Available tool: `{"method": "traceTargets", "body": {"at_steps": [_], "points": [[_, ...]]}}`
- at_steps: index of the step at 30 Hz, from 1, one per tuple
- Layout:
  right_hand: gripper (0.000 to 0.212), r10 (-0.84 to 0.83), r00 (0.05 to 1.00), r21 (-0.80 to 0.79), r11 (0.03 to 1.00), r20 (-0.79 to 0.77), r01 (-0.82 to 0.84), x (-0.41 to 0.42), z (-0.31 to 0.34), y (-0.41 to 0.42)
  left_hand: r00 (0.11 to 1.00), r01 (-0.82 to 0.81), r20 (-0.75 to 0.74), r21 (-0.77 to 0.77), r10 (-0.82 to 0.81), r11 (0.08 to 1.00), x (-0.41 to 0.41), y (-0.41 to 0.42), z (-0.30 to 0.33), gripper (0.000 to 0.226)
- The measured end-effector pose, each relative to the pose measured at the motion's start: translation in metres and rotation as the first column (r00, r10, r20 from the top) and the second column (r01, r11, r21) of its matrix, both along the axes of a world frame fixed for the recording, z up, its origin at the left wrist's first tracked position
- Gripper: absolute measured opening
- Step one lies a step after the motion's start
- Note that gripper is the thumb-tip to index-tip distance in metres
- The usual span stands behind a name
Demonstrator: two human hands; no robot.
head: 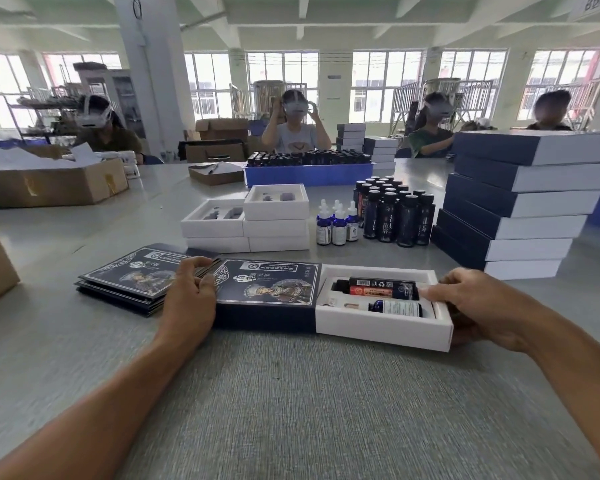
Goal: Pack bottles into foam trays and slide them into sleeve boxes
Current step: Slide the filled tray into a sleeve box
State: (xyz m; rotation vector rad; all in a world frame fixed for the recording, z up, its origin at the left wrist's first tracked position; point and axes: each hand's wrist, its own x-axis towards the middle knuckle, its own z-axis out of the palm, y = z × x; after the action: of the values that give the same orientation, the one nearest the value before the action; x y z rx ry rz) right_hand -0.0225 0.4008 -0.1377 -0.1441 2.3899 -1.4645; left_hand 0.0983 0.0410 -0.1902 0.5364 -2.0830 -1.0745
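**Tray half inside sleeve box, both hands on the assembly**

We note the white foam tray (383,318) lying on the grey surface (291,393), its left end inside the dark blue sleeve box (267,292) and roughly the right half exposed. Two bottles lie flat in the tray's cut-outs: a large dark bottle (378,287) in the far slot and a small blue dropper bottle (394,308) in the near slot, both with caps pointing left.

Left hand (189,299): fingers curled over the left end of the sleeve box, gripping it; the fingertips reach over its far edge. Right hand (478,306): wrapped around the right end of the tray, thumb lying along the top rim beside the large bottle, the other fingers underneath or behind the end wall; we read this as a grip on the tray.

Just left of the sleeve box, touching or nearly touching the left hand, sits a pile of flat sleeve boxes (132,278), printed side up.

Farther back we record:
- stacked empty white trays (246,223), two columns, foam inserts visible on top;
- a cluster of small blue dropper bottles (336,225), upright;
- just right of them, a group of upright dark bottles (395,213);
- a tall stack of packed boxes (520,202) at right, leaning slightly;
- a blue crate (309,173) filled with dark bottles behind.

Other people sit at the far side of the surface.
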Motion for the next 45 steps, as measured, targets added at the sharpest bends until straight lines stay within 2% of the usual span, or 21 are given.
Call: {"method": "traceTargets", "body": {"at_steps": [16, 18, 21, 23, 28, 32, 38, 43, 45], "points": [[0.03, 0.051, 0.999, 0.006, 0.999, -0.001, -0.051, -0.009, 0.003, 0.015, 0.992, 0.082, 0.093, -0.015, -0.081, 0.996, 0.004, 0.006, 0.004, 0.023], [0.029, 0.024, 0.999, 0.016, 1.0, -0.046, -0.023, -0.008, 0.002, 0.013, 0.99, 0.096, 0.108, -0.024, -0.093, 0.995, 0.004, 0.005, 0.004, 0.023], [0.024, 0.039, 0.984, 0.167, 0.986, -0.175, -0.009, -0.006, 0.0, 0.009, 0.987, 0.092, 0.139, -0.043, -0.085, 0.995, 0.003, 0.007, 0.003, 0.024], [0.023, 0.063, 0.974, 0.209, 0.978, -0.217, -0.017, -0.003, -0.003, 0.005, 0.983, 0.076, 0.172, -0.073, -0.063, 0.994, 0.003, 0.009, 0.004, 0.033], [0.017, 0.099, 0.972, 0.149, 0.987, -0.212, -0.068, 0.003, -0.005, -0.011, 0.965, 0.127, 0.244, -0.131, -0.092, 0.983, 0.003, 0.011, 0.009, 0.051], [0.023, 0.159, 0.964, 0.16, 0.979, -0.212, -0.127, 0.009, -0.005, -0.026, 0.962, 0.135, 0.252, -0.118, -0.102, 0.984, 0.003, 0.009, 0.009, 0.052], [0.013, 0.224, 0.954, 0.009, 0.974, -0.199, -0.227, 0.023, -0.008, -0.043, 0.963, 0.135, 0.247, -0.105, -0.106, 0.985, -0.003, 0.021, 0.003, 0.052], [0.006, 0.263, 0.938, 0.036, 0.964, -0.226, -0.262, 0.031, -0.011, -0.054, 0.964, 0.154, 0.225, -0.046, -0.14, 0.987, 0.0, 0.031, 0.007, 0.055], [0.011, 0.279, 0.938, 0.026, 0.96, -0.207, -0.28, 0.035, -0.012, -0.06, 0.963, 0.164, 0.223, -0.045, -0.15, 0.985, 0.001, 0.044, 0.008, 0.057]]}}
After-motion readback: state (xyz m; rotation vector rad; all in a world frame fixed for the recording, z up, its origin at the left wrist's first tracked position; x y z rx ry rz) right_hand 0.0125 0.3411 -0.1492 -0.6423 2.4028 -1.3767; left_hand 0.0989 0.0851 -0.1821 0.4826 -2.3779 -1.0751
